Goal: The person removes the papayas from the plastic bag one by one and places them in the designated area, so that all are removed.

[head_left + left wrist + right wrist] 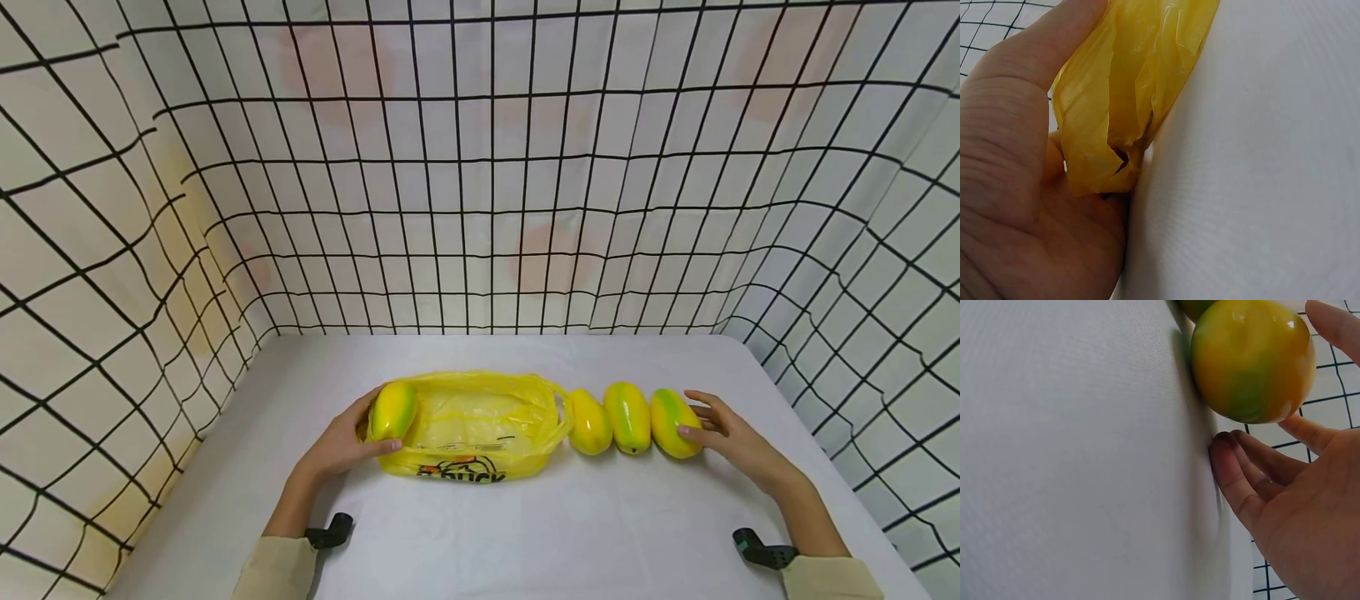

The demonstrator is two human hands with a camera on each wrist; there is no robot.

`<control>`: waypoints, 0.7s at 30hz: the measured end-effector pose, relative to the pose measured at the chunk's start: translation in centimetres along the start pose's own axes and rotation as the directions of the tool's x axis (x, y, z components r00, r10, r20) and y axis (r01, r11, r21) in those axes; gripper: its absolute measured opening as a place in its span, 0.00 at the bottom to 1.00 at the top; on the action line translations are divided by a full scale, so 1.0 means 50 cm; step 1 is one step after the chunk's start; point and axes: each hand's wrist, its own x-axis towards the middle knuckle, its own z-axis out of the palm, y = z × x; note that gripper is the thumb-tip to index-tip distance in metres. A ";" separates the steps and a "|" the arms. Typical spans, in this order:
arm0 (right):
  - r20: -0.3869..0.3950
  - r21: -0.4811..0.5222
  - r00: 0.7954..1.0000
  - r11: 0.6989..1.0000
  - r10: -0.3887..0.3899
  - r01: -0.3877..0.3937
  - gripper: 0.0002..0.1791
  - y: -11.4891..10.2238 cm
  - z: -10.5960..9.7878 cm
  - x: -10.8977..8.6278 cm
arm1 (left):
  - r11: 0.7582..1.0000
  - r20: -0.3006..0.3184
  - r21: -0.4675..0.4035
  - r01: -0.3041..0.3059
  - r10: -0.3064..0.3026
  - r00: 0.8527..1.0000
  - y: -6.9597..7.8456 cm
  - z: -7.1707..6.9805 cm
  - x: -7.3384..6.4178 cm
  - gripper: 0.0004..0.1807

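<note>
A yellow plastic bag (480, 462) with black print lies with its mouth open. My left hand (341, 437) holds its left end, and in the left wrist view the thumb and fingers lie around the crumpled yellow film (1122, 75). One yellow-green mango (393, 410) sits inside the bag's mouth, right beside that hand. To the right of the bag, three more mangoes stand in a row. My right hand (738, 442) is at the rightmost mango (673, 423), fingers spread, thumb on the near side; in the right wrist view a fingertip is right at the fruit's underside (1254, 369).
The middle mango (627, 418) and the left mango (590, 422) stand close together, the left one against the bag's handle. A white cloth covers the table (525, 542). Black grid netting (480, 183) over white sheets encloses the back and both sides.
</note>
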 end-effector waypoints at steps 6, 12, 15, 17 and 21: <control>-0.019 0.031 1.000 0.999 -0.023 0.024 0.46 -0.001 -0.001 -0.004 | 1.000 0.003 -0.016 -0.006 0.006 1.000 0.000 -0.001 -0.001 0.57; -0.093 0.024 0.994 0.998 -0.062 0.064 0.43 -0.014 -0.006 -0.010 | 1.000 0.003 -0.025 0.008 -0.008 1.000 0.000 -0.001 0.000 0.57; -0.132 0.022 0.985 0.993 -0.110 0.113 0.41 -0.022 -0.010 -0.012 | 1.000 -0.002 -0.028 0.009 -0.009 1.000 0.000 -0.002 -0.001 0.57; -0.159 0.005 0.976 0.989 -0.147 0.150 0.40 -0.028 -0.010 -0.013 | 1.000 -0.004 -0.027 0.008 -0.008 1.000 -0.002 -0.002 -0.001 0.57; -0.200 -0.048 0.959 0.980 -0.199 0.194 0.38 -0.047 -0.010 -0.018 | 0.999 -0.004 -0.035 0.010 -0.010 1.000 -0.003 0.000 -0.002 0.57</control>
